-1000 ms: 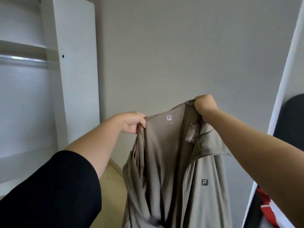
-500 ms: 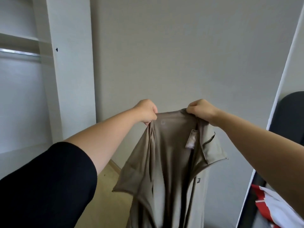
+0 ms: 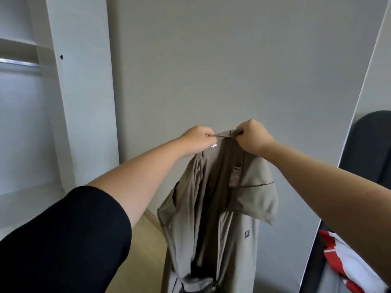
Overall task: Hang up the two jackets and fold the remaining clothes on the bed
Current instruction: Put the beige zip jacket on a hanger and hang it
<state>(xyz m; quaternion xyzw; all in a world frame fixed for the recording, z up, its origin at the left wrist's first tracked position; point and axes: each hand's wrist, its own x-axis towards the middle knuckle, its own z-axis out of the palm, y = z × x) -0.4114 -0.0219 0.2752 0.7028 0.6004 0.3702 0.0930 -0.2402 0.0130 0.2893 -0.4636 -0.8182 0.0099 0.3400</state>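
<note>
We hold the taupe jacket (image 3: 220, 208) up by its collar.

Our left hand (image 3: 197, 140) and right hand (image 3: 252, 136) pinch the collar close together, fingers curled tight, so it hangs straight before the wall, the wardrobe rail (image 3: 19, 64) far left, probably for hanging.

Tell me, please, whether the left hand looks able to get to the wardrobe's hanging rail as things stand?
Probably not yet. The left hand grips the collar of the beige jacket, as does the right hand, and the hanging rail sits far off to the left inside the wardrobe.
</note>
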